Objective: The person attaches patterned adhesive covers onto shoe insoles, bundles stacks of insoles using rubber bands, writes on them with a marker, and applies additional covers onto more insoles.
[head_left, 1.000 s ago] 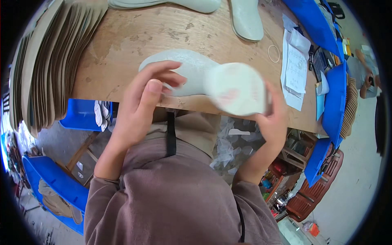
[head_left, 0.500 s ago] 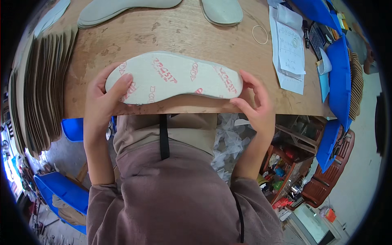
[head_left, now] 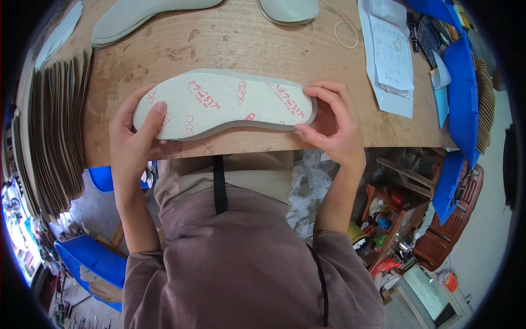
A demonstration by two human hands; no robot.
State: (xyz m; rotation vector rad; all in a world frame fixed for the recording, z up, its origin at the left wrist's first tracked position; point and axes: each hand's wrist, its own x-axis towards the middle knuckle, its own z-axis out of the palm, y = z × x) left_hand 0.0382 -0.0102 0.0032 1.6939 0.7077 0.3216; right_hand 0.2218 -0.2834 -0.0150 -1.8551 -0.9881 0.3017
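Note:
A whitish shoe insole [head_left: 219, 104] with red print on its upper face lies crosswise before me over the near part of the wooden table [head_left: 230, 52]. A grey layer shows along its near edge and right end. My left hand [head_left: 134, 126] is closed round the broad left end, thumb on the printed face and fingers mostly hidden beneath. At the narrower right end, my right hand [head_left: 339, 123] pinches the rim, thumb at the near corner and fingers at the far one. Whether it is one insole or several layered together I cannot tell.
Long stacked sheets [head_left: 55, 131] stand at the table's left. Two insole piles, one left [head_left: 142, 16] and one right [head_left: 290, 11], lie at the back. A rubber band [head_left: 346, 35], papers [head_left: 389, 66] and blue bins [head_left: 460, 93] are to the right.
The insole has shifted slightly left in the view, and its grey edge shows more. My right hand's fingers now reach further over the right end. Both hands still hold it.

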